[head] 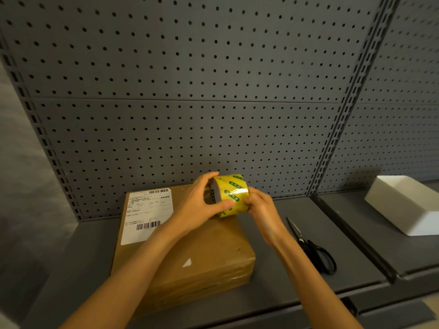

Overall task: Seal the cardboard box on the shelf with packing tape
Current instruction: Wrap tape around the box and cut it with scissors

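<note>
A flat brown cardboard box (209, 252) lies on the grey shelf (280, 290), with a white shipping label (148, 214) on its far left corner. Above the box's far edge I hold a roll of yellow packing tape with green print (231, 194). My left hand (199, 205) grips the roll from the left, thumb across its front. My right hand (261, 210) holds the roll's right side, fingertips on the tape surface.
Black-handled scissors (311, 248) lie on the shelf right of the box. A white rectangular tray (403, 205) sits on the neighbouring shelf at far right. A grey pegboard wall (190, 91) rises behind the shelf.
</note>
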`<act>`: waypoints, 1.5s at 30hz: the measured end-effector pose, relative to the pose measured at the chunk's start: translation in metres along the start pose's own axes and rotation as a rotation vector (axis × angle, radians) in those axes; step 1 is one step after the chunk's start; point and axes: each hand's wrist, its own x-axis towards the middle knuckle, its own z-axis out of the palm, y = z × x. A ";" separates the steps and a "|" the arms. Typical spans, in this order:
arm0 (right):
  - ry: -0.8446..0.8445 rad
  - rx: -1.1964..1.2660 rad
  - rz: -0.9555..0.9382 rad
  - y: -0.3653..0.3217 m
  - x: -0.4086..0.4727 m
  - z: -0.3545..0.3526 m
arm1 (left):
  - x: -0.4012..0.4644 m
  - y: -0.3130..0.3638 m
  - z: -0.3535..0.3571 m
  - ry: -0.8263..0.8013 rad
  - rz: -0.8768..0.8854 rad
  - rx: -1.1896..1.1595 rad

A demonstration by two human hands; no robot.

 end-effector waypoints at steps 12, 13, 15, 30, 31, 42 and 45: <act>0.057 -0.014 0.052 0.004 0.008 -0.002 | -0.005 0.003 0.000 0.060 0.305 0.361; 0.046 -0.016 0.053 0.004 0.008 -0.002 | -0.005 0.002 0.001 0.060 0.321 0.387; 0.047 -0.017 0.056 0.004 0.009 -0.003 | -0.004 0.002 0.001 0.058 0.322 0.402; 0.046 0.058 -0.007 0.009 0.008 0.005 | -0.003 0.005 0.000 0.095 0.234 0.335; 0.066 0.071 -0.013 0.010 0.006 0.007 | -0.002 0.004 0.001 0.096 0.233 0.337; 0.053 0.215 0.012 0.004 0.007 0.007 | -0.001 0.000 -0.001 0.117 0.210 0.302; 0.046 0.195 0.012 0.006 0.007 0.006 | -0.001 0.000 -0.001 0.120 0.206 0.300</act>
